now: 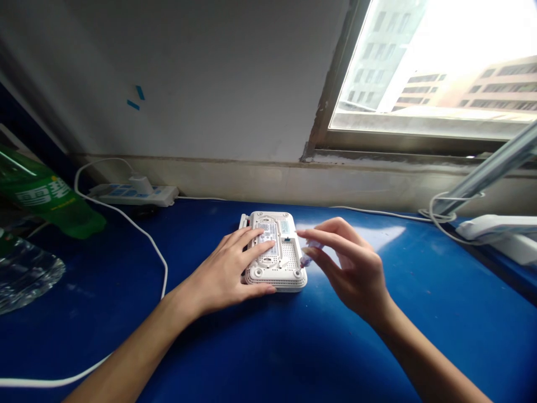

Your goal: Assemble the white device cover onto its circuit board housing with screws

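Two hands busy: left hand [229, 268] spread, fingers apart, across white box [280, 253] lying bottom-up on blue table [302, 347]; right hand [350, 260] pinching crumpled wad [314, 244] at box's right edge. I'd say keep left firm, pinch light, wad clear of vent holes [290, 249]

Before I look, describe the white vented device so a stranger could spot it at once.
On the blue tabletop, find the left hand. Partly covered by its fingers lies the white vented device. Unlike the white power strip, it bears printed labels and round feet near its corners.
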### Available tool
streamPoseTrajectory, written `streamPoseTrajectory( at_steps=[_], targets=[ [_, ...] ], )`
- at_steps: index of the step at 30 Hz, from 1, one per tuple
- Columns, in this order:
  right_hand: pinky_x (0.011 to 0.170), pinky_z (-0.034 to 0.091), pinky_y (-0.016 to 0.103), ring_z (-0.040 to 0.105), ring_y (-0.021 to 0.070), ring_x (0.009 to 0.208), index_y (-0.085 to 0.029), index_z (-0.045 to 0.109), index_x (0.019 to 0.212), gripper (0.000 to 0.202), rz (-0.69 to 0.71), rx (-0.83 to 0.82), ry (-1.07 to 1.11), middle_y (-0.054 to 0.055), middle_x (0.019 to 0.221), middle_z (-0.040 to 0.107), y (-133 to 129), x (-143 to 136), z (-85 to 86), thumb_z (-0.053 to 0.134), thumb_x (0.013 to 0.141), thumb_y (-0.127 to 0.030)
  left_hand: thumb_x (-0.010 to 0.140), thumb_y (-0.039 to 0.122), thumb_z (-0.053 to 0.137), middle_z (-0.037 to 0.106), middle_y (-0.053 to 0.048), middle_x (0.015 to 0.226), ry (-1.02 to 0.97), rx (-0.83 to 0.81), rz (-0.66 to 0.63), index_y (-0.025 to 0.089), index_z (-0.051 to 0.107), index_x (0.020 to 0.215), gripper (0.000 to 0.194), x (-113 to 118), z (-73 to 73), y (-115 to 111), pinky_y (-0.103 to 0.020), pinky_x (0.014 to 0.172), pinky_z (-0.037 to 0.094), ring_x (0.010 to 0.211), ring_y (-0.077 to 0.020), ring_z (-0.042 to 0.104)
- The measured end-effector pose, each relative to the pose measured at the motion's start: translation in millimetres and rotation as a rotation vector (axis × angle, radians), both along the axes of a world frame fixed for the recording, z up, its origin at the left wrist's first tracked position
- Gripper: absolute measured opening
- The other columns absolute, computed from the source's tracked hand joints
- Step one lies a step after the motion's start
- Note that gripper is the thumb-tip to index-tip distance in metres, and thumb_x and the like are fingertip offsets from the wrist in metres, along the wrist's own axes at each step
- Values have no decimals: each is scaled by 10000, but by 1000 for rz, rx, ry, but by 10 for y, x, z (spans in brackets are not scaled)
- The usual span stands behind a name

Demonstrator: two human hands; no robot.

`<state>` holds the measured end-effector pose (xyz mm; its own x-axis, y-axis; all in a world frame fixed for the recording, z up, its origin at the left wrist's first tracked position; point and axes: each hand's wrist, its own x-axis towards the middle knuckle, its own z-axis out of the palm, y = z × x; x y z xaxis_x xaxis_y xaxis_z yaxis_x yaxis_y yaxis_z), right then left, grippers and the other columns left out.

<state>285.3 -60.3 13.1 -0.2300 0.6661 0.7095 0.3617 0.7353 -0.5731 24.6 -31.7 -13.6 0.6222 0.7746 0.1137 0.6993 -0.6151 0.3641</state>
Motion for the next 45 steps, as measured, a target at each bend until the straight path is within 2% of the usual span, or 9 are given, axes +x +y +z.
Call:
streamPoseTrajectory(
  at_steps=[4, 12, 18, 22, 26, 32, 35, 40, 45],
  targets=[
    [947, 567, 378, 668, 201, 1130, -260, 607, 1447, 481, 111, -13, -72, 88, 1248, 699, 3, 26, 44, 504, 1030, -41, 871, 782, 609, 320, -64, 1695, -1, -3, 2, 378, 425, 1588, 844, 6, -1, 4, -599, 1230, 319, 1548, -402, 271],
    [647, 545, 315, 616, 168, 773, -246, 767, 1128, 262, -14, 42, -16, 40, 893, 619, -19, 25, 14, 764, 905, -108, 878, 777, 604, 311, -61, 1699, 15, -2, 4, 370, 424, 1590, 840, 4, 9, -10, -595, 1230, 320, 1550, -394, 268],
    [879, 588, 400, 660, 224, 1094, -265, 593, 1461, 483, 114, -30, -81, 119, 1245, 662, -7, 13, 17, 480, 1039, -58, 882, 785, 588, 311, -76, 1698, 8, 4, -6, 370, 412, 1598, 846, 3, -6, -3, -595, 1230, 313, 1552, -396, 262],
    [763, 587, 368, 676, 209, 923, -267, 703, 1313, 393, 66, -23, -20, 74, 1043, 704, -28, 12, 0, 661, 970, -82, 880, 781, 596, 312, -71, 1698, 11, -4, 0, 376, 415, 1595, 841, 9, 3, -8, -597, 1229, 314, 1553, -397, 264],
    [653, 538, 346, 602, 186, 780, -268, 760, 1202, 329, -55, 18, -6, 46, 889, 607, -43, 11, -42, 776, 903, -133, 875, 770, 617, 302, -60, 1704, 2, -13, 7, 389, 417, 1591, 836, 8, 5, -16, -605, 1227, 318, 1553, -405, 261],
    [900, 581, 396, 670, 218, 1103, -287, 595, 1463, 506, 93, -35, -32, 94, 1263, 676, -42, -20, -35, 531, 1022, -48, 874, 780, 606, 313, -67, 1698, 1, -14, 2, 382, 416, 1594, 844, 6, 2, -10, -606, 1229, 317, 1552, -406, 263],
    [823, 581, 375, 691, 199, 959, -285, 669, 1368, 440, 71, -42, 1, 62, 1088, 723, -54, -45, -27, 624, 989, -64, 879, 783, 595, 302, -60, 1703, 9, -10, 2, 386, 409, 1596, 840, 7, 6, -11, -606, 1229, 317, 1557, -396, 254],
    [620, 501, 330, 578, 173, 748, -258, 779, 1129, 264, -75, 33, 4, 34, 860, 581, -61, -60, -40, 789, 893, -141, 881, 773, 604, 303, -52, 1703, -7, -6, 1, 393, 418, 1589, 825, 7, -3, -12, -600, 1231, 317, 1555, -393, 260],
    [809, 589, 381, 672, 215, 1027, -290, 609, 1450, 465, 89, -75, 16, 103, 1232, 661, -36, -26, -58, 532, 1036, -95, 878, 776, 604, 306, -63, 1701, -14, -2, -4, 384, 420, 1591, 834, 1, -20, -10, -598, 1235, 315, 1553, -400, 262]
  ],
)
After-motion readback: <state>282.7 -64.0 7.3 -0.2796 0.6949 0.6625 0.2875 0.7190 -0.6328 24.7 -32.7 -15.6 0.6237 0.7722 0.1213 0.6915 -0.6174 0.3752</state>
